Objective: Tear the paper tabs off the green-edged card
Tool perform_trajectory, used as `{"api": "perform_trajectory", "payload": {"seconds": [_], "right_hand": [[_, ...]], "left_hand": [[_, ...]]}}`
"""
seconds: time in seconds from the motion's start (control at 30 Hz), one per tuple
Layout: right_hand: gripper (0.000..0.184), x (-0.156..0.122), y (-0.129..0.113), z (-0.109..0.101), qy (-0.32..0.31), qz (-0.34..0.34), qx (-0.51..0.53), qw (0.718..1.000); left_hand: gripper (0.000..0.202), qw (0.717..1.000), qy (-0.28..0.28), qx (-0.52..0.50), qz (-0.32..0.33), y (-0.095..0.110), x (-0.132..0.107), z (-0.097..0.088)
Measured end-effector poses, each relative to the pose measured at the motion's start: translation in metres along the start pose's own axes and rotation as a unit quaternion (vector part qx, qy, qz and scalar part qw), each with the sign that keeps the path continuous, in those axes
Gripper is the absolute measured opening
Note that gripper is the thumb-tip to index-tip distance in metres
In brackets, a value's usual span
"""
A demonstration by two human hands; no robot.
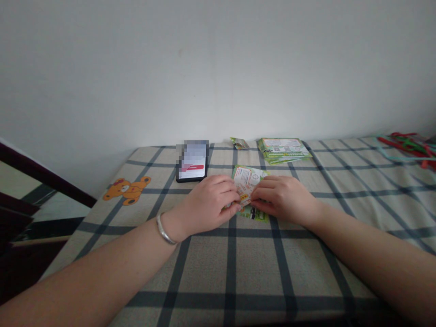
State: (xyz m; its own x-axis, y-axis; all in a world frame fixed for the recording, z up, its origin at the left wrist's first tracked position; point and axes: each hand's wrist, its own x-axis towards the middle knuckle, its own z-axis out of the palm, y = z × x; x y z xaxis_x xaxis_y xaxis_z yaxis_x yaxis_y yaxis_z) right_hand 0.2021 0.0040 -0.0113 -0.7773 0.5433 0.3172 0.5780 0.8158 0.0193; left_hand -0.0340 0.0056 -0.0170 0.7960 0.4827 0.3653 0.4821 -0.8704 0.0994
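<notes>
I pinch a printed paper [245, 180] with left hand [214, 200] and right hand [285, 200], near a phone [192, 163] on checked cloth [207, 272].

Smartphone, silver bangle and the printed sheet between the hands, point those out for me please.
Smartphone [192, 161]: head view, middle of its lit screen.
Silver bangle [163, 231]: head view, outer side of its band.
Printed sheet [247, 181]: head view, printed face, near its middle.
</notes>
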Motion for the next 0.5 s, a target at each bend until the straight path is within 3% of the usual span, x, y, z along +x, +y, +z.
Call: {"api": "perform_trajectory", "payload": {"seconds": [0.5], "right_hand": [[0.023,0.0019,-0.0042,0.0043,-0.001,0.017,0.024,1.0]], "left_hand": [[0.021,0.998,0.009,0.064,-0.01,0.0,-0.0005,0.0014]]}}
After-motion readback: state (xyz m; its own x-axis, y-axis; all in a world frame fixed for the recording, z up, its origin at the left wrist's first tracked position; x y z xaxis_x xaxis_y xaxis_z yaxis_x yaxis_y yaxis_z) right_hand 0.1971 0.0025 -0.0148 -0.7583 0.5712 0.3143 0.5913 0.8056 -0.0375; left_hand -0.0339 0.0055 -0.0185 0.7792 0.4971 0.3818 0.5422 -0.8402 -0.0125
